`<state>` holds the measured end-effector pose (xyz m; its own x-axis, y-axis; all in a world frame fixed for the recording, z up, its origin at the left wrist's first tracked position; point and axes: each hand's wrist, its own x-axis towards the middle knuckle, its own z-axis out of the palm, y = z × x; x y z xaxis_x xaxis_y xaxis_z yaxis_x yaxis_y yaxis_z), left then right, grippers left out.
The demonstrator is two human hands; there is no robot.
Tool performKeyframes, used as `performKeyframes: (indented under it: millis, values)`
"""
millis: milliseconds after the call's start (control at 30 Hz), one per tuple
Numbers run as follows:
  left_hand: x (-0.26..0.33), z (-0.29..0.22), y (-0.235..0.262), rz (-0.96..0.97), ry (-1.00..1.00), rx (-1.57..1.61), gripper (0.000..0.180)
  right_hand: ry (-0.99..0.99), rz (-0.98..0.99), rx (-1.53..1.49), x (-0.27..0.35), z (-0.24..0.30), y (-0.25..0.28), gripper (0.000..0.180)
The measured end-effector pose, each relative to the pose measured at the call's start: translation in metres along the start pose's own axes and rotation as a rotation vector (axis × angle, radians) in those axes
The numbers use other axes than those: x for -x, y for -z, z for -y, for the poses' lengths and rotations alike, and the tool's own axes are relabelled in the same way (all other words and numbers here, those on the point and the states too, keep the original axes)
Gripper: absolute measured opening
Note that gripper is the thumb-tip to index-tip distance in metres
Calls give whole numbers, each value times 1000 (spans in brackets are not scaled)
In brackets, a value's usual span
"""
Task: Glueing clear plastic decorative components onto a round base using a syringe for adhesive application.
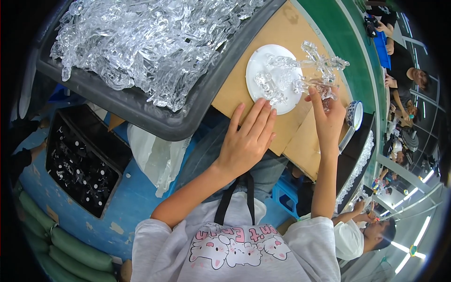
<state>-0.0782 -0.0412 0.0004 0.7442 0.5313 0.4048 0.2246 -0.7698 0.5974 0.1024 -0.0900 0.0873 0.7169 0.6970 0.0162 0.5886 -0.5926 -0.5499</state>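
A branching cluster of clear plastic pieces (324,66) is hanging over the right edge of a round white plate (253,61), and the right hand (328,113) is pinching its lower part between thumb and fingers. On the plate, a loose clear piece (267,85) is lying near the lower rim. The left hand (251,137) is reaching to that rim, palm down, its fingers extended and slightly parted; whether the fingertips are touching the loose piece I cannot tell.

The plate is resting on brown cardboard (298,145), with a blue-and-white bowl (355,114) standing beyond the right hand. To the left, a large black tray (176,129) is holding a heap of clear plastic parts (141,42). Below it, a translucent plastic bag (157,155) is hanging, and a black crate (96,123) is sitting on the blue floor (136,197), containing small white and dark bits. Green sacks (77,246) are lying at lower left. At right, a person in a white shirt (348,237) is sitting.
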Motion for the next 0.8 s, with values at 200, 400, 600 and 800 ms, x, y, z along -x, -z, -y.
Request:
performKeyframes:
  millis: [200,400,600,800]
  values:
    - [2,3,2,-1,4,1,45,53,-55,106,4,6,-8,24]
    - [2,2,-1,-6,4,6,45,156,-145,269,7,12,-14,24]
    - [1,-1,1,-2,-3,-14,44,182,-95,285,4,11,-13,26]
    - [2,-3,0,16,5,-68,45,246,-8,261,12,9,-9,33]
